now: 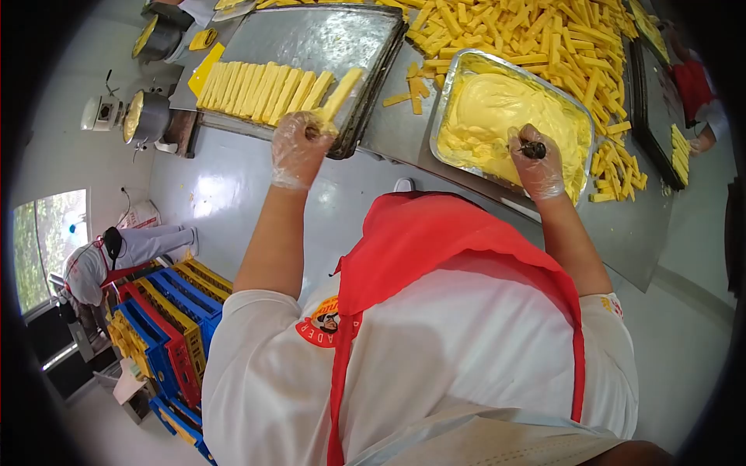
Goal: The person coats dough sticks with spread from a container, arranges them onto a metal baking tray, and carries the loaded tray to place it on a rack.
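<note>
the yellow stick point(342, 92) is in the left hand point(299, 149), slanting up over the near right corner of the metal tray point(311, 35). fingers and thumb are clamped on its near end, which presumably leaves the far end exposed. beside it, a row of sticks point(252, 92) lies close together on the tray, probably so arranged to save space and keep the sticks in order.

the right hand point(540, 161) is closed around a dark handle point(533, 150) over the foil pan point(444, 95) of yellow cream point(493, 101); the tool's lower end is hidden. the handle points toward the viewer, a hold that likely keeps the fingers above the cream. the pan sits between the tray and a loose pile of sticks point(544, 35), seemingly for short reach.

both forearms extend forward from the body, well apart, over the near edge of the tabletop point(388, 128); both hands wear clear gloves.
</note>
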Tool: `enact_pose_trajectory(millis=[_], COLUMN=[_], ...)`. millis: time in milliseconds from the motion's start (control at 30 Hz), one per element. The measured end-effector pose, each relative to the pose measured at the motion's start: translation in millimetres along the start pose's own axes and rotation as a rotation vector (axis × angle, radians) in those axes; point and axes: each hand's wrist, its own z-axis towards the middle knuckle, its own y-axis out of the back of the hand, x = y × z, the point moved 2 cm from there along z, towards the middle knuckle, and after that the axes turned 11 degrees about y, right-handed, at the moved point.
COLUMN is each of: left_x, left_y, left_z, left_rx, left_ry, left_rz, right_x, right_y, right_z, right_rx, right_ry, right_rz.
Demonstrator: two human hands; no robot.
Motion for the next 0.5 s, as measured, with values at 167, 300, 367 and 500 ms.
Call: enact_pose_trajectory(millis=[167, 300, 367, 500], left_x=[30.7, -11.6, -35.3, -116.6], left_y=[4.1, 19.0, 4.8, -68.2], left_z=[18.5, 60.6, 103.0, 197.9], left_rx=[-0.02, -0.096, -0.131, 0.144], left_ry=[-0.055, -0.184, -0.347, -0.61], left_rz=[0.422, 0.272, 0.312, 0.304], right_x=[3.8, -5.9, 7.3, 10.0], right_y=[-3.8, -6.9, -6.1, -11.6], right_z=[3.8, -4.0, -0.5, 0.7], right_rx=[0.015, 0.007, -0.007, -0.034], right_ry=[-0.006, -0.083, -0.066, 0.005], right_rz=[-0.038, -0.003, 0.005, -0.127])
